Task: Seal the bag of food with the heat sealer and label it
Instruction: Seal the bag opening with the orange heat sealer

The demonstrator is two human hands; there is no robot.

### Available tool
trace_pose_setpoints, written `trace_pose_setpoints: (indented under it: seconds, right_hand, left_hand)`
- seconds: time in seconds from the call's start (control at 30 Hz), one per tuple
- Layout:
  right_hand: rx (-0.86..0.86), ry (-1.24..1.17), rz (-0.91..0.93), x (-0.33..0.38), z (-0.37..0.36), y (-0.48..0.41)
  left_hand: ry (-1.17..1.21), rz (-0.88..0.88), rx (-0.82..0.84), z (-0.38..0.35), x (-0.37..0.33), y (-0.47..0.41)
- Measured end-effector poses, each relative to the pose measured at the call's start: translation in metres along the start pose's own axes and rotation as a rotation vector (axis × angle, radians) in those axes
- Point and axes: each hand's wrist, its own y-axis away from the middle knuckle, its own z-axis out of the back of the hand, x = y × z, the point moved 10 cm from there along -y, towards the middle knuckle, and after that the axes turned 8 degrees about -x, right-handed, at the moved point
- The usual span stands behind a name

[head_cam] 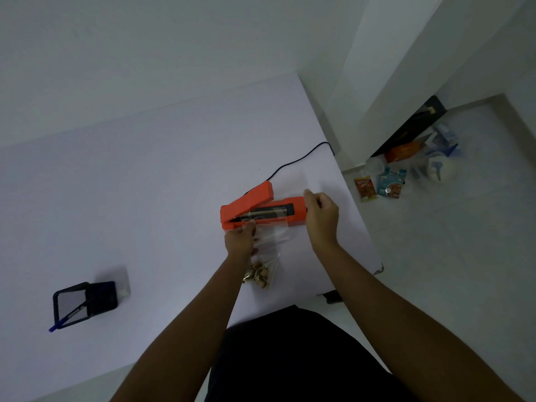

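Observation:
An orange heat sealer (pixel 261 208) lies on the white table (pixel 130 198) with its lid raised. A clear plastic bag (pixel 272 239) holding brown food pieces (pixel 258 277) has its open top laid across the sealer's black strip. My left hand (pixel 240 239) pinches the bag's left edge at the sealer's front. At the sealer's right end my right hand (pixel 320 213) is curled with its fingers together; whether it touches the sealer or the bag is unclear.
The sealer's dark cord (pixel 295 161) runs toward the table's far right edge. A black mesh pen holder (pixel 84 303) with a blue pen (pixel 66 319) stands at the near left. Snack packets (pixel 377 185) and bags lie on the floor to the right.

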Motion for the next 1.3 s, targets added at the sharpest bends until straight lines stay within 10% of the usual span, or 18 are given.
trace_pose_setpoints:
  seconds: [0.6,1.3]
  right_hand:
    - [0.346,-0.003,0.295,0.094,-0.049,0.037]
    - [0.143,0.177,0.029,-0.018,-0.014,-0.024]
  left_hand:
    - [-0.010,0.010,-0.008,-0.001,0.001,-0.003]
    - [0.011,-0.002,0.005,-0.002,0.003,-0.005]
